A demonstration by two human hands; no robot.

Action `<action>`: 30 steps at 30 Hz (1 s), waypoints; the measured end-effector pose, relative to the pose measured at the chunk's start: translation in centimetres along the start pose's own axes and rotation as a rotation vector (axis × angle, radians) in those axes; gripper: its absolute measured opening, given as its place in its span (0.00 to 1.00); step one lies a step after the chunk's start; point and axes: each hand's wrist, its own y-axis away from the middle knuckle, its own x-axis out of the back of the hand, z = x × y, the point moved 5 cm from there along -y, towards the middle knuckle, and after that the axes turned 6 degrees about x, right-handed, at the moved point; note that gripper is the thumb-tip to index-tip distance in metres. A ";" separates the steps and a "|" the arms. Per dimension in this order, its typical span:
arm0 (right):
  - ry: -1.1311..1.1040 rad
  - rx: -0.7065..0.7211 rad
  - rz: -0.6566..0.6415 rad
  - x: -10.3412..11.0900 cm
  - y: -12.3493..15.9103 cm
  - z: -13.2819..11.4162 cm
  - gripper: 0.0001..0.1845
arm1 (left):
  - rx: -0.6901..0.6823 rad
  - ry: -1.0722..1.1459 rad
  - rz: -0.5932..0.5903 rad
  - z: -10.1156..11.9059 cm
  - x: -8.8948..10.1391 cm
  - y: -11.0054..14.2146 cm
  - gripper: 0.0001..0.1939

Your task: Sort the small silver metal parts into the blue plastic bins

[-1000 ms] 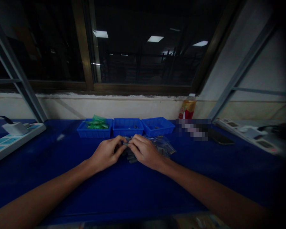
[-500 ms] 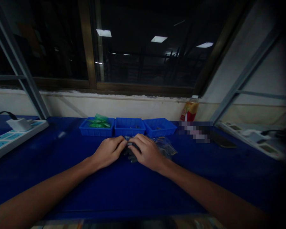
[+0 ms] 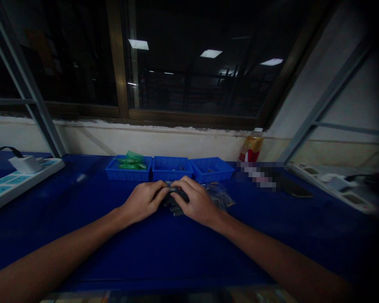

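Between my two hands is a small dark rod-like piece point(image 3: 174, 190), blurred and partly covered by fingers. My left hand point(image 3: 143, 200) pinches its left end with thumb and forefinger. From the other side, my right hand point(image 3: 197, 202) curls closed around the right end. Under and between the fingers lies a small pile of similar dark pieces point(image 3: 177, 210) on the blue table point(image 3: 164, 252). Clear plastic bags point(image 3: 222, 197) with small contents lie just right of my right hand, partly hidden by it.
Behind the hands stand three blue bins: the left bin point(image 3: 126, 175) holds green bags point(image 3: 131, 161), the middle bin point(image 3: 172, 174) and right bin point(image 3: 213, 173) some small bits. A bottle point(image 3: 251, 147), a phone point(image 3: 295, 188) and power strips point(image 3: 22, 179) sit farther out.
Both hands stay almost in place, with only slight finger movement. A little more of the dark piece shows beside my right thumb.
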 end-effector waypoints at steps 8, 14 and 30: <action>0.194 -0.112 0.183 1.1 -0.5 4.7 0.09 | 0.179 -0.269 -0.104 -1.0 -0.3 0.3 0.18; 0.354 -0.234 0.183 1.0 -0.3 8.2 0.10 | 0.158 -0.346 -0.125 -0.9 -1.0 0.6 0.11; 0.132 0.079 -0.081 -0.5 -0.5 -0.9 0.12 | 0.165 0.112 -0.012 -0.6 1.1 -0.4 0.13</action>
